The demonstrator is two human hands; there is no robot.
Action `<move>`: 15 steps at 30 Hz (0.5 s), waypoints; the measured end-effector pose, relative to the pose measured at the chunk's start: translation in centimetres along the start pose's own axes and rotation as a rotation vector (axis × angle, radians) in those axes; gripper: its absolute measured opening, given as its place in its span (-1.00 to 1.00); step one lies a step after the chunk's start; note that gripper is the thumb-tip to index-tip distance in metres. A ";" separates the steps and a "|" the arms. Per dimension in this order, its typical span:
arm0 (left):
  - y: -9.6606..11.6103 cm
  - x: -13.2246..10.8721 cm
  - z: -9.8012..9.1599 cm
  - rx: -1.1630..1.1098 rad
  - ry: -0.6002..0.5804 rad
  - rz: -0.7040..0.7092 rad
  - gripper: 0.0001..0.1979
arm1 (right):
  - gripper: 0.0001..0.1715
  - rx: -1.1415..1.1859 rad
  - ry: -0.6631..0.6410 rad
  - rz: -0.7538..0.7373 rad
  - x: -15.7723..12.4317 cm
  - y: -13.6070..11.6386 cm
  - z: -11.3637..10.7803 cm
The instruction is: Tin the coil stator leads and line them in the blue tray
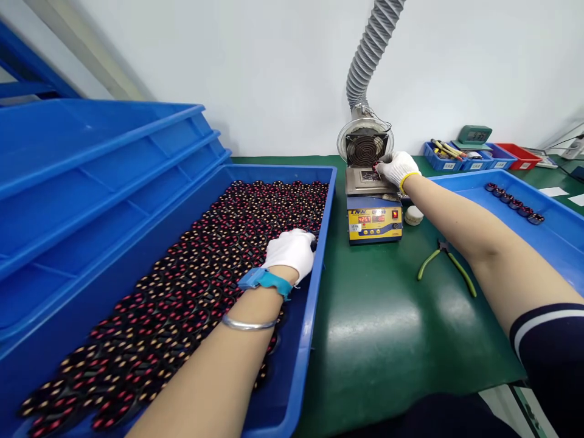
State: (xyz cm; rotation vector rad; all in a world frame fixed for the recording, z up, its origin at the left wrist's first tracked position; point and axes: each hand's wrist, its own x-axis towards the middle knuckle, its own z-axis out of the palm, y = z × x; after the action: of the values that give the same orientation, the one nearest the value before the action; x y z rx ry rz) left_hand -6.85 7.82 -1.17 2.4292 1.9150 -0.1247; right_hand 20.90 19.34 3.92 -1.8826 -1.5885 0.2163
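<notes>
My left hand (292,250), in a white glove, reaches into the blue bin (298,365) by its right wall. Its fingers are closed on a small dark coil (314,244), mostly hidden. Rows of black coils with pink and copper-coloured windings (196,274) cover the bin's floor. At the solder pot (375,220), my gloved right hand (398,167) pinches another coil (376,166) just above the right side of the pot's metal top. The pot's front panel shows lit red digits. Fingertips of both hands are partly hidden.
Stacked blue bins (104,158) rise at left. Behind the pot stands a fume duct (371,55). Right of it are a small round white container (413,215), green-handled cutters (444,258) and a blue tray (563,243) with a row of coils (515,204). Small boxes (477,159) line the wall.
</notes>
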 end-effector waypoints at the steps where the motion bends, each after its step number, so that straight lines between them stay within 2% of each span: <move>1: 0.0 -0.1 -0.2 0.002 0.006 -0.007 -0.62 | -0.63 -0.008 0.001 -0.002 -0.1 0.0 0.1; 10: 0.3 -0.4 -0.8 0.031 -0.005 -0.011 -0.67 | -0.64 0.054 0.018 0.008 0.0 0.0 0.1; 15: 0.2 -0.4 -0.8 0.038 -0.008 -0.024 -0.69 | -0.60 0.152 0.014 0.023 0.1 -0.5 -0.9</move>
State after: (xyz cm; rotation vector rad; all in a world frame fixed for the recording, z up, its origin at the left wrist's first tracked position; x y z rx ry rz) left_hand -6.73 7.43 -0.30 2.4261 1.9573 -0.1727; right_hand 21.00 19.16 4.89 -1.7823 -1.4985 0.3242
